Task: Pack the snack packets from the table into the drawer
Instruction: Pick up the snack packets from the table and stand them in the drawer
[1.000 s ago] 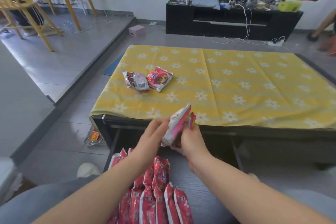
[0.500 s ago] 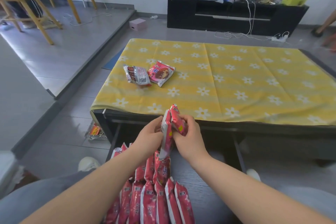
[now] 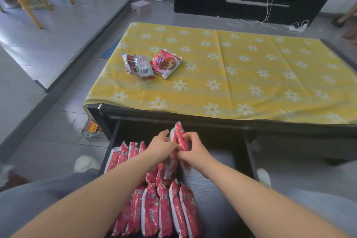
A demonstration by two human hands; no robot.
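Head view: left hand (image 3: 162, 148) and right hand (image 3: 194, 151) fingers pinch snack packets (image 3: 181, 137), perhaps two, now lower over drawer (image 3: 214, 191).

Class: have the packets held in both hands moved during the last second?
Yes. The held packets have dropped towards the drawer: earlier their tops overlapped the yellow tablecloth, now they sit below its front edge.

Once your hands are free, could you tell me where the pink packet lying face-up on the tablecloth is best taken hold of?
The pink packet lies flat on the tablecloth, the silver packet crowds its left edge, and its right side is free. So probably pinch the flat crimped seam at its near end, coming from the right.
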